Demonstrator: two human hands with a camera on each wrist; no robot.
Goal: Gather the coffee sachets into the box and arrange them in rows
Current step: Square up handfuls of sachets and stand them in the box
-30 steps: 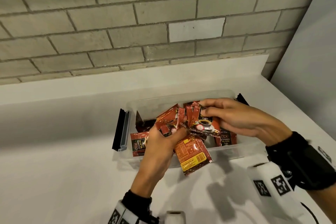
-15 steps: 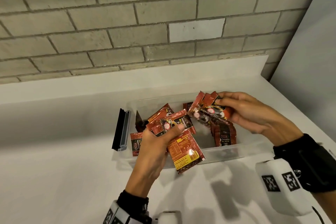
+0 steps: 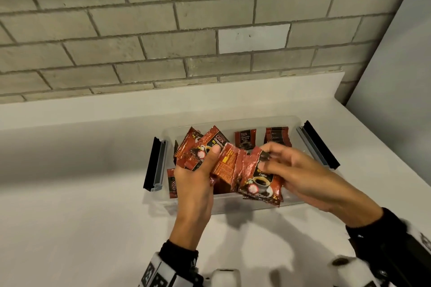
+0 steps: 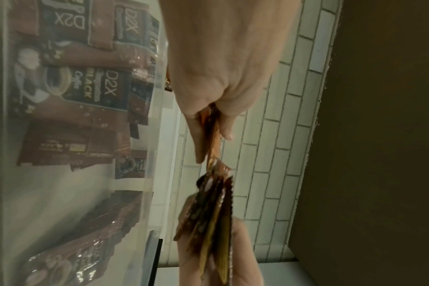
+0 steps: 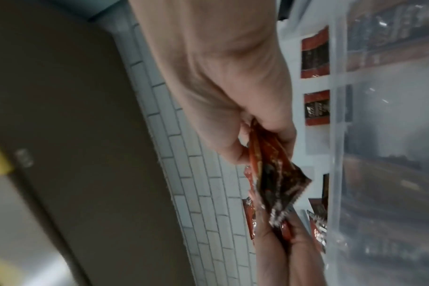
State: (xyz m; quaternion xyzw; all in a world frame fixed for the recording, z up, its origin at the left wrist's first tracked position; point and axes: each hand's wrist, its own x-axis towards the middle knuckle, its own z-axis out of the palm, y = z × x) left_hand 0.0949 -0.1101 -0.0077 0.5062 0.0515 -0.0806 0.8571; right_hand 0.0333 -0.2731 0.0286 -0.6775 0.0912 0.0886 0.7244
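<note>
A clear plastic box [image 3: 289, 205] stands on the white counter. My left hand [image 3: 196, 184] grips a fanned bundle of red coffee sachets [image 3: 210, 147] over the box's left half. Right beside it, my right hand [image 3: 303, 175] pinches a few sachets [image 3: 258, 182] above the front wall, touching the left bundle. A sachet [image 3: 245, 138] and a stack [image 3: 277, 136] stand upright at the back. In the left wrist view my left hand [image 4: 220, 77] pinches sachets [image 4: 212, 135] edge-on. In the right wrist view my right hand [image 5: 220, 87] holds a sachet [image 5: 274, 174].
Black and grey latch flaps stick out at the box's left end [image 3: 155, 165] and right end [image 3: 314, 144]. One sachet [image 3: 172, 184] lies in the front left corner. A brick wall [image 3: 163, 30] rises behind the counter, and a grey panel [image 3: 396, 77] closes the right side.
My right hand has come back from over the box's right side to the left hand's bundle and now pinches sachets near the front wall. The left hand kept its fan.
</note>
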